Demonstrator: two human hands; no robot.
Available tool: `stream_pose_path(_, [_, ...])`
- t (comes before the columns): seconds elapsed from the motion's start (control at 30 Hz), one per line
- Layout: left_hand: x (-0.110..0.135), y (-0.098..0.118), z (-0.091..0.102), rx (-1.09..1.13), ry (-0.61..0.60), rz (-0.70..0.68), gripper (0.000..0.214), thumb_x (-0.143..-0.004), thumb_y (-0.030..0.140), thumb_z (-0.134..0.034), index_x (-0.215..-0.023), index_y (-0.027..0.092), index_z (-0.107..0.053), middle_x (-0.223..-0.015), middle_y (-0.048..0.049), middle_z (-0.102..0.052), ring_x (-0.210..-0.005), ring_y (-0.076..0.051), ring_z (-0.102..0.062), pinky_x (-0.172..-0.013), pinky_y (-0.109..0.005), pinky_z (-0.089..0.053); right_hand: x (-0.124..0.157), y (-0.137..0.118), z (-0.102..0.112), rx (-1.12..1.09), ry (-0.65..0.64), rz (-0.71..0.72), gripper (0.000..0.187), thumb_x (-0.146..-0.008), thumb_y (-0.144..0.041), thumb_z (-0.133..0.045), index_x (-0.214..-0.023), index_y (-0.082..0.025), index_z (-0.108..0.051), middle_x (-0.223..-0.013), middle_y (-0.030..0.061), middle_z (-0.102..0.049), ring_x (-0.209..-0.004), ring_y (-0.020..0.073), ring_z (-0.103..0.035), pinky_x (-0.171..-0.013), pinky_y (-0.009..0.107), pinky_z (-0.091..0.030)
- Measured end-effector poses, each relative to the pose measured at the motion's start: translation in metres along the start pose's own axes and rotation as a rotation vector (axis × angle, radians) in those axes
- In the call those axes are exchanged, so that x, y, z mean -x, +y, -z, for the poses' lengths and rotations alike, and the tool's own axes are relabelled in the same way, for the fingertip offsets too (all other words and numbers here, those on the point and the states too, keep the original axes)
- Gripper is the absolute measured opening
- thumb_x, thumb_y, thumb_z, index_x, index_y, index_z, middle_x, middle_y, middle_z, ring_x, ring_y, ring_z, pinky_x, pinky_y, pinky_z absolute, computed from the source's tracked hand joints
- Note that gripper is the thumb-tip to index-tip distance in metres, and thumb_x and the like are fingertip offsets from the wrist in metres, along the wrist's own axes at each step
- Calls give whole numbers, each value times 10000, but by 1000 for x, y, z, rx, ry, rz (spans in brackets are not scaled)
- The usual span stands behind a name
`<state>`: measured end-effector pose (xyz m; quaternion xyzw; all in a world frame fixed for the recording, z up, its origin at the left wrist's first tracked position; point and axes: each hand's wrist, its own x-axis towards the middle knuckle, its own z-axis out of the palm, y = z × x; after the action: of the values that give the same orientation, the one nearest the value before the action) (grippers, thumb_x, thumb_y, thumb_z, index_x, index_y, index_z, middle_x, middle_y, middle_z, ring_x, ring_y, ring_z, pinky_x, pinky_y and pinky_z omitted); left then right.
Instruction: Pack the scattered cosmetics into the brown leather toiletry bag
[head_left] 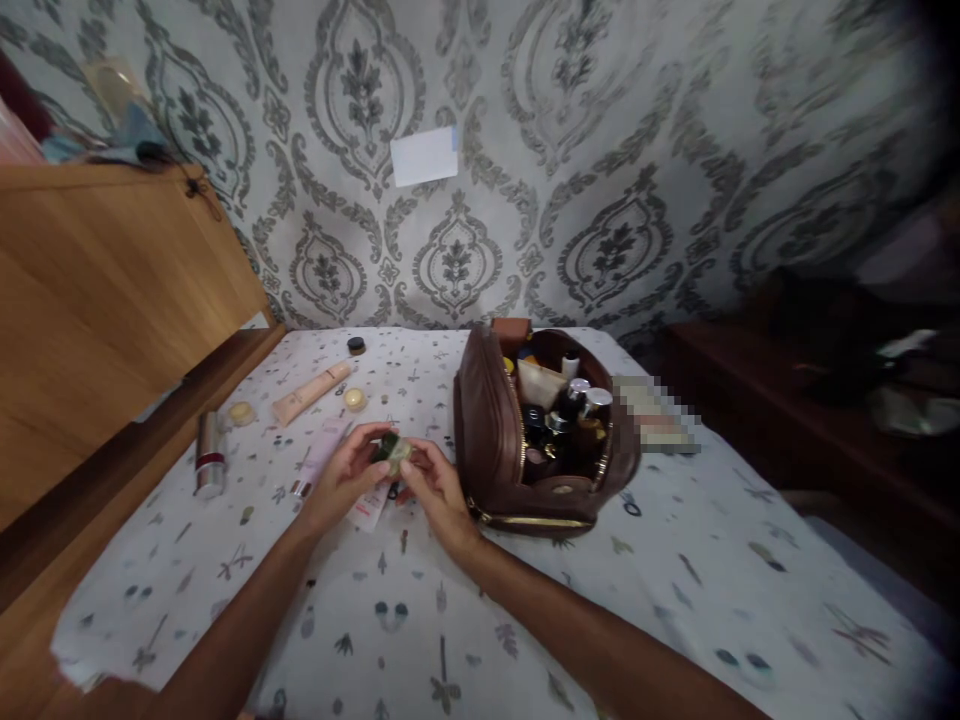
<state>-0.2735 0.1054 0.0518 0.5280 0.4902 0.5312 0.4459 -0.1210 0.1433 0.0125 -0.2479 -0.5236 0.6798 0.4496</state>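
**A:** Both hands meet mid-table! The left hand (341, 482) and the right hand (441, 492) are curled in, fingertips pinched from either side on a small round dark-green and pale container (391, 450).

**B:** So both are closed on it, no gap?

**A:** Fingers snug against it, left from nine o'clock, right from three o'clock. It's held just above the white leaf-printed tablecloth (675, 580), right over a flat pale-pink tube (321, 452). Which part is the lid, I cannot tell.

**B:** And around them?

**A:** At three o'clock of the hands, just beside the right one, an open brown leather toiletry bag (487, 430) stands crammed with bottles and jars. At eleven o'clock lies a peach plastic tube (311, 392), with a small pale-yellow round pot (355, 399) just beside it. Out at nine o'clock, a silver cylinder with a red band (211, 455). At twelve o'clock, far back, a tiny black-lidded jar (356, 345).
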Motion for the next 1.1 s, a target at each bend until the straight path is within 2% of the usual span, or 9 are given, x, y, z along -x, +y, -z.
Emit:
stream_pose_path(0.17, [-1,-1,0,-169,102,37,557,-763,525,-713,-1187,195,-567,-1239,-121,-640,-1181,-296,-594,-924,-373,-532,1,1,-2,-46,50,4,435,-754,-521,-712,-1062,-264,-544,-968,22,-625,-825,181,-636,-622,274,-552])
stream_pose_path(0.37, [-6,-6,-1,-266,134,39,579,-713,603,-709,-1114,201,-595,-1170,-113,-684,-1143,-309,-623,-960,-408,-528,-3,8,0,-81,83,17,481,-695,-466,-773,-1066,-262,-546,-968,1,-594,-726,132,-597,-613,253,-530])
stream_pose_path(0.73, [-7,-11,-1,-265,164,62,614,-688,638,-718,-1091,189,-609,-1153,-119,-682,-1129,-319,-622,-900,-389,-562,-3,6,0,-54,92,26,422,-688,-373,-778,-1021,-256,-547,-996,0,-614,-773,137,-625,-688,266,-522])
stream_pose_path(0.97, [-5,-8,-2,-256,152,68,605,-695,607,-734,-1108,182,-610,-1144,-124,-690,-1072,-317,-655,-841,-385,-586,-5,9,0,-73,83,20,448,-661,-380,-788,-1010,-246,-542,-981,-4,-617,-767,129,-608,-668,251,-488])
stream_pose_path(1.1, [-6,-11,-2,-229,157,64,631,-701,622,-728,-1127,173,-602,-1142,-130,-683,-1086,-314,-646,-859,-390,-579,-7,12,2,-101,82,0,462,-643,-380,-809,-997,-243,-547,-966,-10,-606,-762,124,-597,-650,239,-485])
